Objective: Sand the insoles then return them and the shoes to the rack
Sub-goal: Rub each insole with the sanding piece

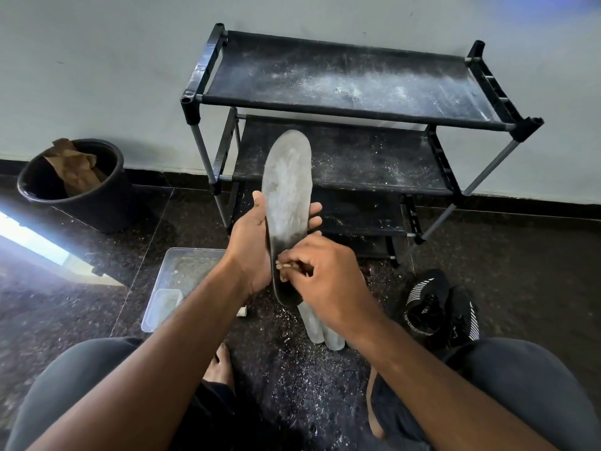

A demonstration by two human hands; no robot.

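Note:
A long grey insole (287,187) stands nearly upright in front of me, its toe end pointing up and its heel end dark. My left hand (252,242) grips it from behind at mid length, thumb on the left edge and fingertips showing on the right. My right hand (325,271) pinches a small folded piece of brownish sandpaper (284,266) against the dark heel part. Other pale insoles (320,330) lie on the floor under my right wrist. A pair of black shoes (442,307) with white stripes sits on the floor at the right.
The black shoe rack (351,105) stands against the wall, its dusty shelves bare. A black bin (78,187) with brown paper is at the left. A clear plastic tray (175,281) lies on the dark floor. Dust and shavings cover the floor between my knees.

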